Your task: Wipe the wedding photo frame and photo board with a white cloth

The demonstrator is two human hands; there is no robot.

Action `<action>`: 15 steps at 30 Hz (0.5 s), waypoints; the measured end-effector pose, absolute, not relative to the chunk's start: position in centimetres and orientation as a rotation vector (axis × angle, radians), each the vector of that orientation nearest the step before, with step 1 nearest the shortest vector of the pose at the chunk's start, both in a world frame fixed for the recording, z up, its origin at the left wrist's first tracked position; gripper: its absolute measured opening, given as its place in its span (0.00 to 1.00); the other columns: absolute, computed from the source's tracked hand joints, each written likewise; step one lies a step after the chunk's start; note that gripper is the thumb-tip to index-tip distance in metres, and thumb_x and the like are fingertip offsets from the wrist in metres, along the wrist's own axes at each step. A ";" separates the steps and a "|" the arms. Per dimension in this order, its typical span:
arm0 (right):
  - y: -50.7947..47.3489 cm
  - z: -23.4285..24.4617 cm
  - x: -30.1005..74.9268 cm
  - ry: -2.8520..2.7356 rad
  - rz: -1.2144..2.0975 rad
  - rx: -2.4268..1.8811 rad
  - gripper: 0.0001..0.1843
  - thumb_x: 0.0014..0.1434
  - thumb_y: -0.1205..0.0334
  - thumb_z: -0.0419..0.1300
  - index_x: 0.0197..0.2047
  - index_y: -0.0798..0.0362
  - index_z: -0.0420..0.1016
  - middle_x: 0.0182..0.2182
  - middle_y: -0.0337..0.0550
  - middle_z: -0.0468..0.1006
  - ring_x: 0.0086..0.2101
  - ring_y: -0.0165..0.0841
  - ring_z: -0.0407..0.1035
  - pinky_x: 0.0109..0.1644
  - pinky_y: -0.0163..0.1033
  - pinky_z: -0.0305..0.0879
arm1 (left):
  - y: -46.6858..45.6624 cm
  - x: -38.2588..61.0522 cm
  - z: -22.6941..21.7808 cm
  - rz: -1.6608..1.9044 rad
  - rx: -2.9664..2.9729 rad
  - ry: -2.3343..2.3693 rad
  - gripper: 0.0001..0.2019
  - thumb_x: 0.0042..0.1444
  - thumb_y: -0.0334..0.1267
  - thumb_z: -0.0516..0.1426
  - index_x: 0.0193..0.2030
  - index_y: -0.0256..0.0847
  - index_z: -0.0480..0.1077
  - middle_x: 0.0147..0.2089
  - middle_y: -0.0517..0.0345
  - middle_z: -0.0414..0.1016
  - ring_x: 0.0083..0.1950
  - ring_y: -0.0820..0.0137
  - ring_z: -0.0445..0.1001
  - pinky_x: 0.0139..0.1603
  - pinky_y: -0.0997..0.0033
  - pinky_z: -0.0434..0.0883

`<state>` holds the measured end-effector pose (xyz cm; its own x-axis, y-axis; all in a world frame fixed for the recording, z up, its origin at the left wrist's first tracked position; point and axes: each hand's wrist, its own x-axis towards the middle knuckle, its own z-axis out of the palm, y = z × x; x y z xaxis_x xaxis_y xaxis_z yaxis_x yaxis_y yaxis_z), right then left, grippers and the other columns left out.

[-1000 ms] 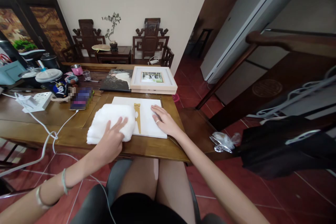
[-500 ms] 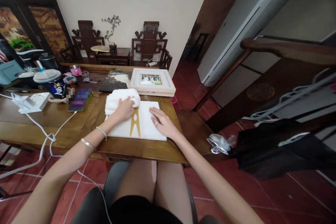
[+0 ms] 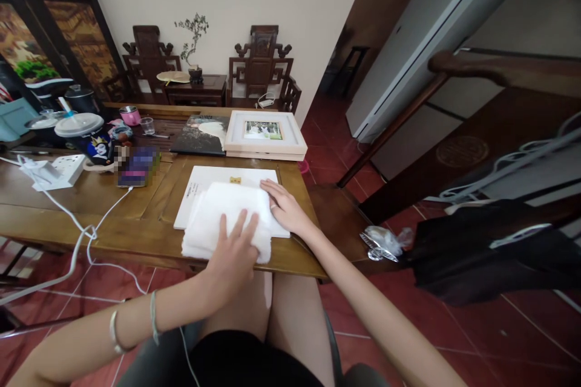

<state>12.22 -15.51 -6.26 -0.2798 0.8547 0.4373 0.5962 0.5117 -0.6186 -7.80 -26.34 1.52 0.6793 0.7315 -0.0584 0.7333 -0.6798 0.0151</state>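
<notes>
My left hand [image 3: 236, 254] presses on a folded white towel [image 3: 229, 208], its fingers spread over the cloth. Under the towel lies a flat white board or box [image 3: 209, 176] with small dark print on its left side. Only the top of its gold emblem [image 3: 235, 180] shows; the towel covers the rest. The towel overhangs the board's near edge onto the tabletop. My right hand [image 3: 285, 207] rests on the right side of the board with fingers stretched out, close against the towel's right edge.
Behind the board are a white picture frame [image 3: 265, 133] and a dark photo panel [image 3: 202, 134]. To the left on the wooden table [image 3: 154, 217] stand a lidded cup [image 3: 86, 136], a charging phone [image 3: 136, 166], a white power strip [image 3: 61, 172] and a pink mug [image 3: 130, 115].
My left hand has drawn the towel from the board's far side to its near edge, covering most of the gold emblem. My right hand has stayed nearly in place.
</notes>
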 end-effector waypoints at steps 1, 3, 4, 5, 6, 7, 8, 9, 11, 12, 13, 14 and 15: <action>-15.5 -6.3 12.2 -1.995 0.431 -1.187 0.26 0.61 0.65 0.50 0.62 0.50 0.69 0.62 0.47 0.69 0.64 0.42 0.56 0.69 0.57 0.51 | -26.0 -7.8 1.7 -0.081 2.827 1.250 0.19 0.52 0.23 0.49 0.45 0.36 0.77 0.74 0.42 0.48 0.74 0.45 0.43 0.67 0.29 0.48; -15.5 -6.2 12.1 -1.994 0.423 -1.197 0.25 0.63 0.63 0.49 0.61 0.52 0.70 0.61 0.49 0.69 0.64 0.43 0.57 0.69 0.57 0.52 | -24.4 -7.6 2.2 -0.090 2.785 1.309 0.20 0.52 0.23 0.49 0.46 0.34 0.76 0.73 0.40 0.49 0.74 0.46 0.45 0.67 0.30 0.49; -15.5 -6.2 12.1 -1.995 0.418 -1.202 0.24 0.64 0.62 0.49 0.61 0.53 0.70 0.61 0.50 0.70 0.64 0.43 0.58 0.68 0.57 0.52 | -23.1 -7.3 2.5 -0.091 2.769 1.345 0.20 0.52 0.22 0.49 0.47 0.33 0.76 0.73 0.40 0.49 0.74 0.46 0.46 0.67 0.30 0.50; -15.5 -6.2 12.0 -1.995 0.413 -1.206 0.24 0.64 0.61 0.49 0.61 0.53 0.71 0.60 0.51 0.70 0.63 0.43 0.58 0.68 0.57 0.52 | -21.7 -7.0 2.7 -0.091 2.756 1.379 0.20 0.52 0.22 0.49 0.48 0.33 0.75 0.73 0.40 0.50 0.73 0.46 0.47 0.66 0.31 0.51; -15.5 -6.2 12.0 -1.996 0.408 -1.209 0.23 0.64 0.61 0.49 0.60 0.53 0.71 0.60 0.51 0.70 0.63 0.44 0.58 0.68 0.57 0.52 | -20.3 -6.7 2.9 -0.089 2.750 1.406 0.20 0.53 0.23 0.49 0.49 0.33 0.75 0.72 0.39 0.52 0.73 0.46 0.48 0.65 0.30 0.53; -15.5 -6.2 12.0 -1.997 0.404 -1.211 0.23 0.64 0.61 0.49 0.60 0.53 0.71 0.60 0.51 0.70 0.63 0.44 0.58 0.68 0.57 0.52 | -18.8 -6.4 3.0 -0.078 2.750 1.428 0.20 0.53 0.23 0.49 0.50 0.33 0.74 0.72 0.39 0.53 0.73 0.46 0.49 0.65 0.31 0.54; -15.6 -6.1 11.9 -1.997 0.400 -1.213 0.23 0.64 0.61 0.50 0.60 0.53 0.71 0.60 0.51 0.70 0.63 0.43 0.58 0.68 0.58 0.52 | -17.5 -6.1 3.0 -0.061 2.754 1.445 0.20 0.54 0.23 0.48 0.50 0.33 0.73 0.72 0.39 0.53 0.73 0.47 0.49 0.65 0.31 0.55; -15.6 -6.1 11.9 -1.999 0.398 -1.215 0.23 0.64 0.61 0.50 0.60 0.52 0.71 0.60 0.51 0.70 0.63 0.43 0.58 0.68 0.58 0.52 | -16.3 -5.9 2.9 -0.041 2.760 1.461 0.20 0.55 0.24 0.48 0.51 0.33 0.73 0.72 0.40 0.54 0.73 0.48 0.49 0.65 0.32 0.55; -15.6 -6.1 11.9 -2.001 0.396 -1.219 0.23 0.64 0.62 0.49 0.60 0.53 0.71 0.60 0.52 0.70 0.63 0.43 0.58 0.68 0.58 0.52 | -14.5 -5.4 2.6 -0.001 2.773 1.494 0.20 0.56 0.24 0.48 0.52 0.33 0.72 0.72 0.40 0.54 0.73 0.49 0.49 0.66 0.33 0.54; -15.6 -6.1 11.9 -2.002 0.396 -1.221 0.23 0.64 0.62 0.49 0.60 0.54 0.71 0.60 0.53 0.70 0.63 0.44 0.58 0.68 0.58 0.52 | -14.0 -5.2 2.3 0.016 2.781 1.508 0.20 0.57 0.24 0.47 0.53 0.33 0.72 0.72 0.40 0.54 0.73 0.49 0.48 0.66 0.33 0.53; -15.6 -6.1 11.9 -2.003 0.395 -1.222 0.23 0.64 0.62 0.49 0.60 0.55 0.71 0.60 0.53 0.70 0.63 0.44 0.58 0.68 0.58 0.52 | -13.7 -5.0 2.0 0.028 2.789 1.519 0.20 0.57 0.25 0.47 0.53 0.32 0.72 0.72 0.39 0.53 0.73 0.49 0.48 0.67 0.33 0.51; -15.6 -6.1 11.9 -2.003 0.395 -1.222 0.23 0.64 0.62 0.49 0.60 0.55 0.71 0.60 0.54 0.70 0.64 0.44 0.58 0.68 0.59 0.52 | -13.8 -4.9 1.8 0.036 2.799 1.525 0.20 0.57 0.25 0.47 0.53 0.31 0.72 0.72 0.38 0.53 0.73 0.48 0.48 0.67 0.33 0.50; -15.5 -6.1 11.9 -2.002 0.396 -1.222 0.23 0.64 0.62 0.49 0.59 0.54 0.72 0.60 0.53 0.70 0.63 0.45 0.58 0.68 0.59 0.52 | -14.0 -4.8 1.6 0.039 2.810 1.525 0.20 0.58 0.25 0.47 0.53 0.30 0.72 0.72 0.36 0.52 0.73 0.47 0.48 0.68 0.34 0.49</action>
